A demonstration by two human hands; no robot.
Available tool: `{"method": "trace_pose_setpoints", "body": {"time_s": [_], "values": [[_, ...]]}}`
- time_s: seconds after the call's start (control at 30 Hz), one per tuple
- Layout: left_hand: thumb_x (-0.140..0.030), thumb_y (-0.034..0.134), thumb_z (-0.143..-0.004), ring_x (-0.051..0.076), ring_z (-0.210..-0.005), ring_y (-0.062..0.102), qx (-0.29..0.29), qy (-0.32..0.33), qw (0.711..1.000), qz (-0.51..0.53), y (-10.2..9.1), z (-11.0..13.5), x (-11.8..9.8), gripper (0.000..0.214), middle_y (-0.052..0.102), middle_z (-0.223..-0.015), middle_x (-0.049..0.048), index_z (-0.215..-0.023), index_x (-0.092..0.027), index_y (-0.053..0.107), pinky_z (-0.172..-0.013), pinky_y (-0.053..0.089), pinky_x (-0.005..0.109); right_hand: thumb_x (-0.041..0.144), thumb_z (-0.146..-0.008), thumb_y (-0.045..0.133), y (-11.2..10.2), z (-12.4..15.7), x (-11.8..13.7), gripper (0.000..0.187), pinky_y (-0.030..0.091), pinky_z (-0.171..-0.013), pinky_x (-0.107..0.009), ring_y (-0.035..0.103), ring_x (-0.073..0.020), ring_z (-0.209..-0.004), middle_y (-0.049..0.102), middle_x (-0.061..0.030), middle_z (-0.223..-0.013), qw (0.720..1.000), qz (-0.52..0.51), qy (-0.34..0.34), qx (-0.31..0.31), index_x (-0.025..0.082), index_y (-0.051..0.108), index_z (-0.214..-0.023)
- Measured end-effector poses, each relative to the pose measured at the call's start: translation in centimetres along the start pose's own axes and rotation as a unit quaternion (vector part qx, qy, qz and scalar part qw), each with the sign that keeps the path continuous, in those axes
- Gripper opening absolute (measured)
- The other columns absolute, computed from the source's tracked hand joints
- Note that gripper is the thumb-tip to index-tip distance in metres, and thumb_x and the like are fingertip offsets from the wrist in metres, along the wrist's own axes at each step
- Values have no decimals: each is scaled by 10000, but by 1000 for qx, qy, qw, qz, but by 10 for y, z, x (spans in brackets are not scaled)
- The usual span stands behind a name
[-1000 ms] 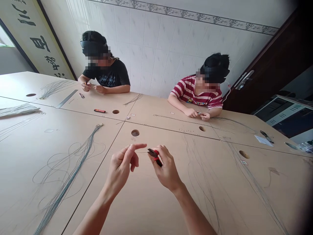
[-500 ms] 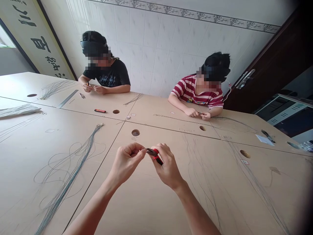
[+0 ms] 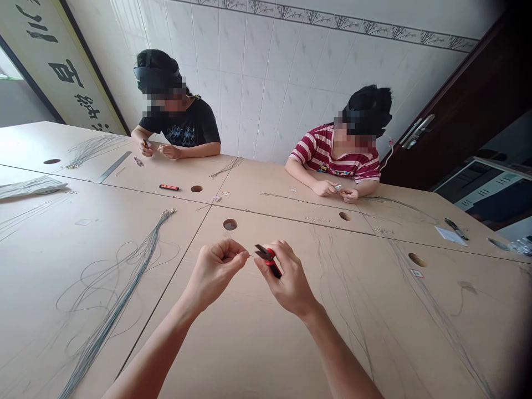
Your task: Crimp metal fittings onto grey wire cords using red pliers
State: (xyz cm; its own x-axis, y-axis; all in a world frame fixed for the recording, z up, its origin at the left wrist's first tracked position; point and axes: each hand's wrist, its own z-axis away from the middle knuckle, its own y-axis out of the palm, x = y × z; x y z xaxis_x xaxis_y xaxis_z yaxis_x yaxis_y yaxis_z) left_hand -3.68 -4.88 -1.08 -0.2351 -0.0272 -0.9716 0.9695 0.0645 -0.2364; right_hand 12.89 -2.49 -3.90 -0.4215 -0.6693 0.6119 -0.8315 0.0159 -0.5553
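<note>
Red-and-black pliers point(image 3: 268, 259) are gripped in my right hand point(image 3: 291, 282), their jaws parted and pointing up and to the left. My left hand point(image 3: 218, 271) is closed in a pinch just left of the jaws. A tiny gold-coloured piece point(image 3: 250, 255) pokes out from its fingertips; its kind is too small to tell. A small gap lies between that piece and the plier jaws. Both hands are held above the wooden table point(image 3: 249, 343).
A bundle of grey-green cords point(image 3: 120, 310) lies to my left. Thin pale strands point(image 3: 349, 305) lie to my right. Across the table sit two people point(image 3: 183, 127), their hands at small work. A red-and-black box cutter point(image 3: 169, 187) and round table holes point(image 3: 230, 224) are farther off.
The pliers have come away from my left fingertips, moving slightly right, and their jaws have parted. My left hand has hardly moved and keeps its pinch.
</note>
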Motion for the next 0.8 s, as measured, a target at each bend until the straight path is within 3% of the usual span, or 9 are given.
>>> {"method": "trace_pose_setpoints", "body": {"time_s": [0.2,0.43,0.8], "values": [[-312,606,-769,70,-488,242,11,2,1000,-20,-7,1,1,175,359,-548,-50,-671,-168,590,-427,193,202,110,-838,464,-24,2,-19,141,388,-726,-345,481,-196,-764,579,-40,-813,989,125,-60,42,200,525,-927],[-295,585,-787,77,-485,242,74,-14,996,-48,-9,4,-3,159,320,-536,-57,-682,-177,605,-423,201,200,99,-885,442,-42,-5,-28,155,345,-758,-357,486,-200,-748,610,-32,-780,943,278,-169,60,205,545,-932],[-269,570,-799,67,-484,237,109,-4,992,-59,-5,6,-1,159,325,-535,-64,-681,-167,600,-414,194,188,112,-933,393,-46,-8,-28,196,326,-820,-367,480,-190,-774,629,-30,-809,922,310,-211,92,217,558,-934]]}}
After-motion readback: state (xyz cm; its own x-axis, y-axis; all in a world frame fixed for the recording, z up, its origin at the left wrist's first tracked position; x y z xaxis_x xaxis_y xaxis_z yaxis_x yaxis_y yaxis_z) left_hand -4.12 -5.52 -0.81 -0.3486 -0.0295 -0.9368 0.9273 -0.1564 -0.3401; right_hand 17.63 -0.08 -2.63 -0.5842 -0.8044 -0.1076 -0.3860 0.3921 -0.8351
